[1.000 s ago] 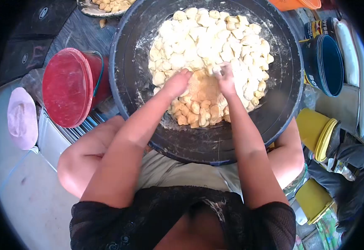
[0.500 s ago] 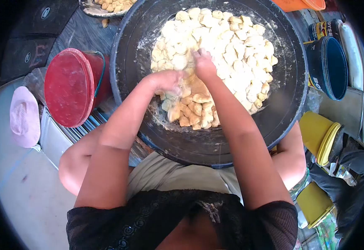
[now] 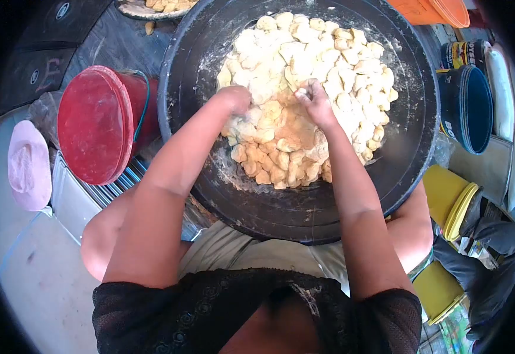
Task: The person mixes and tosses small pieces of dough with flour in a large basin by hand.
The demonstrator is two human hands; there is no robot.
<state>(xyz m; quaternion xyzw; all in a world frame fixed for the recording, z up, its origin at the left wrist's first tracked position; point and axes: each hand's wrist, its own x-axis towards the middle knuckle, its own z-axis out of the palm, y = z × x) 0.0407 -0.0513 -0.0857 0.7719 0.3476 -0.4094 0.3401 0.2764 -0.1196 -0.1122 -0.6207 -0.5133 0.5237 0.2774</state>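
A wide black round tub (image 3: pixel 387 177) holds a heap of pale yellowish lumps (image 3: pixel 352 76) that look like pieces of dough dusted with powder. The lumps nearest me look browner, and a patch of tan powder (image 3: pixel 296 127) lies in the middle. At the left side of the heap is my left hand (image 3: pixel 237 99), its fingers smeared by motion and partly hidden. My right hand (image 3: pixel 315 99) is over the middle of the heap, fingers curled and pressed together. Whatever it grips, if anything, is hidden.
A red lidded bucket (image 3: pixel 92 124) and a pink hat (image 3: pixel 29 165) are on the left. To the right stand a dark blue bucket (image 3: pixel 476 109) and yellow buckets (image 3: pixel 443 192). An orange container (image 3: pixel 428 10) is at the top right, and a bowl of lumps (image 3: pixel 133 10) at the top left.
My hands have moved apart, the left slightly left and up, the right to the right and down. More tan powder and lumps show between them.
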